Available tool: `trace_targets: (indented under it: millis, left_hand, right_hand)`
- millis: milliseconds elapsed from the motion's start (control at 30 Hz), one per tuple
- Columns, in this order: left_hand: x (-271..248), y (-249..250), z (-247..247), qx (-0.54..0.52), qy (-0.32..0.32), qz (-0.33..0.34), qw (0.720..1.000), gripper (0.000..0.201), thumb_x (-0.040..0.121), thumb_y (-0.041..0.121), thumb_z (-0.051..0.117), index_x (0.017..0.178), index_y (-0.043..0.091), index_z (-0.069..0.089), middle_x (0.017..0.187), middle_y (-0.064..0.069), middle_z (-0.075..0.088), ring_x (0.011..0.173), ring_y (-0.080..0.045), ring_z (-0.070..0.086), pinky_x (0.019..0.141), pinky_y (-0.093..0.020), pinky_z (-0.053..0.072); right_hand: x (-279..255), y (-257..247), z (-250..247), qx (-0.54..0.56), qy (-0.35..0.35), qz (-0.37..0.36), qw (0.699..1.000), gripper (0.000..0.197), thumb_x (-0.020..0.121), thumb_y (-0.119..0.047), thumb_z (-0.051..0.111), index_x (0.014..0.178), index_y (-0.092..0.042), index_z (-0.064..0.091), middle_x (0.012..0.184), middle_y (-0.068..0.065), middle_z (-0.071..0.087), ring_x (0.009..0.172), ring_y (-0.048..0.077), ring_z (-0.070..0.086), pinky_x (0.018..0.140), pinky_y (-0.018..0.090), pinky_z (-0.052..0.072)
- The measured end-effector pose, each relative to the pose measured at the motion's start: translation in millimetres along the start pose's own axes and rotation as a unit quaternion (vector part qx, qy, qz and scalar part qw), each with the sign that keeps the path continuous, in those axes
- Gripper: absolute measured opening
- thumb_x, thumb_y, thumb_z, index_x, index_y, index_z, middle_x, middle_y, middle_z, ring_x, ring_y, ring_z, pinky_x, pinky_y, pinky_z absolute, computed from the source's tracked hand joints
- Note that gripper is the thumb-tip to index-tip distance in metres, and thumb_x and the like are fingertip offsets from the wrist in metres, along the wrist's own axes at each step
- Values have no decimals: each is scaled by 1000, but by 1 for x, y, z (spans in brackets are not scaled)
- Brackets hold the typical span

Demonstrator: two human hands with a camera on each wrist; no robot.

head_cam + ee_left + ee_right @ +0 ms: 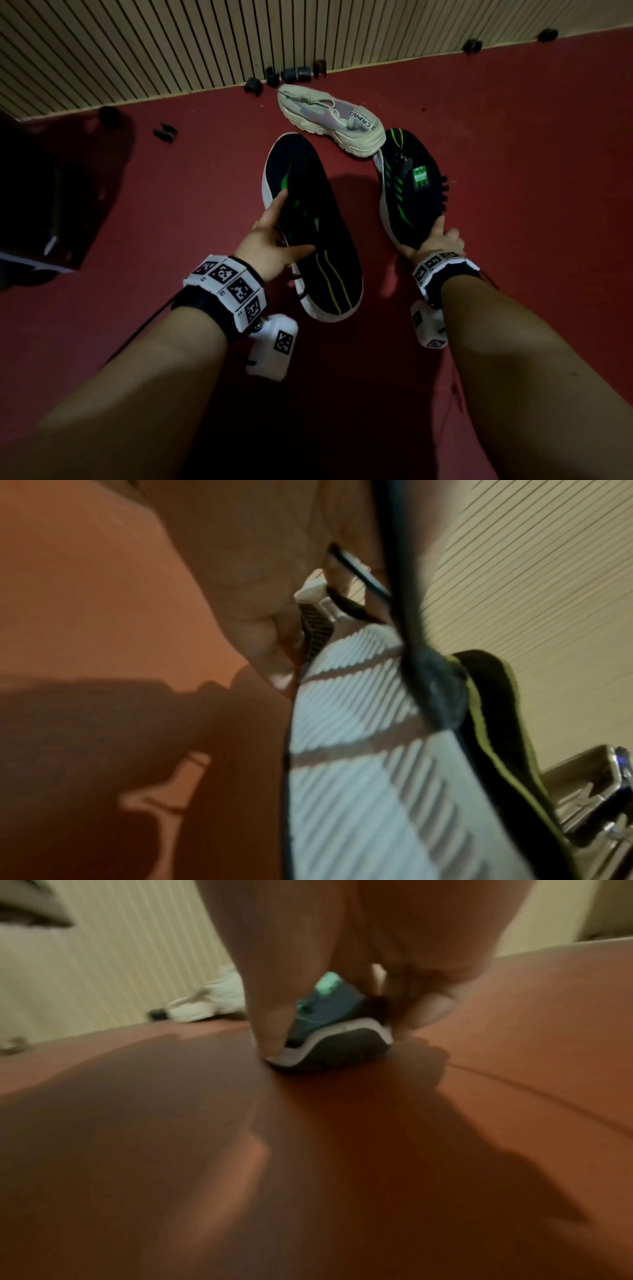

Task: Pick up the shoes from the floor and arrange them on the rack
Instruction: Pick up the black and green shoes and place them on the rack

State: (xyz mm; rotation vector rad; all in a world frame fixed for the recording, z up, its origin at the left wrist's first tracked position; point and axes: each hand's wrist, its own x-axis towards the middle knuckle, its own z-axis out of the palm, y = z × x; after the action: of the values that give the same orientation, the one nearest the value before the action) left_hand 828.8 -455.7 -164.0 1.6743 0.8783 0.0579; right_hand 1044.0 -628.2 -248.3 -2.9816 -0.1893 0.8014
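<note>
Red floor (513, 144): white shoe (329, 120), black clips (294, 74).

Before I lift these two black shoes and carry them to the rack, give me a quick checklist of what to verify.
1. Left hand grips the left black shoe at its opening: ok.
2. Right hand grips the heel of the right black shoe: ok.
3. Right black shoe free of the white shoe: not ok, the white heel touches or overlaps its toe.
4. Loose laces clear: cannot tell.
5. Rack visible, with room: cannot tell.
6. Red floor between the shoes bare: ok.
</note>
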Motion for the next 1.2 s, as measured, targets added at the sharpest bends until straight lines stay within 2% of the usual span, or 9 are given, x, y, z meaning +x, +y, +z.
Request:
trace_targets:
  millis: [200, 300, 400, 467, 600, 700, 800, 1000, 1200]
  left_hand:
    - [-17, 0, -21, -36, 3, 3, 999, 86, 81, -1, 65, 148, 25, 18, 145, 2, 34, 115, 3, 33, 62, 10, 33]
    - [-30, -5, -38, -62, 3, -5, 998, 89, 80, -4, 66, 148, 29, 18, 145, 0, 36, 116, 0, 38, 69, 6, 40]
    - [-44, -17, -58, -81, -5, -12, 997, 93, 78, -5, 68, 147, 32, 19, 145, -1, 35, 123, -8, 42, 95, -19, 46]
    - [-51, -30, -70, -58, -10, -15, 998, 95, 76, 3, 73, 146, 40, 19, 146, -3, 34, 130, -14, 39, 107, -36, 40]
    - [-62, -54, -85, -33, -8, -23, 999, 95, 77, 9, 73, 145, 43, 17, 144, 1, 33, 130, -9, 33, 109, -30, 35]
    - [-66, -65, -86, -11, 5, -32, 999, 95, 75, 14, 75, 143, 47, 17, 144, -1, 34, 132, -11, 33, 107, -28, 33]
    - [-61, -69, -80, 1, 11, -38, 999, 95, 76, 14, 75, 142, 50, 17, 144, -1, 35, 127, -9, 35, 95, -22, 34]
    - [-38, -57, -52, 3, 12, -39, 999, 94, 76, 16, 74, 142, 50, 18, 144, -2, 35, 132, -13, 34, 100, -24, 33]
    - [-27, -49, -39, 5, 10, -20, 1000, 93, 77, 9, 72, 143, 47, 18, 144, 1, 35, 122, -4, 36, 95, -21, 33]
  right_hand:
    - [-40, -24, 24, -56, 8, 25, 998, 99, 78, -61, 60, 145, -1, 17, 140, 15, 35, 127, 31, 38, 102, 40, 36]
    - [-70, -31, 44, -129, -9, -11, 991, 61, 90, -45, 49, 136, -9, 32, 137, 13, 38, 123, 29, 41, 98, 38, 37]
    - [-94, -39, 62, -141, -15, -62, 988, 36, 95, -19, 39, 131, -13, 35, 134, 14, 42, 122, 29, 43, 95, 37, 40]
    - [-101, -46, 63, -137, -9, -101, 985, 35, 97, -17, 36, 132, -13, 36, 135, 14, 43, 123, 30, 43, 95, 39, 40]
    - [-101, -45, 46, -175, 11, -153, 973, 52, 92, -31, 51, 140, -19, 32, 144, 13, 30, 133, 32, 28, 105, 43, 29]
    - [-96, -36, 39, -214, 16, -169, 962, 87, 84, -43, 62, 149, -33, 5, 156, 8, 4, 144, 31, 1, 114, 47, 13]
    - [-77, -29, 25, -302, 11, -199, 932, 110, 78, -45, 69, 148, -32, -15, 158, 5, -12, 144, 32, -16, 117, 51, 3]
    - [-40, -29, 1, -474, -12, -297, 829, 116, 75, -50, 68, 148, -23, -18, 158, 9, -15, 144, 32, -16, 114, 54, -5]
    - [-16, -39, 7, -488, -25, -342, 803, 127, 61, -53, 79, 149, -28, -9, 158, 9, -4, 145, 30, -11, 113, 53, -9]
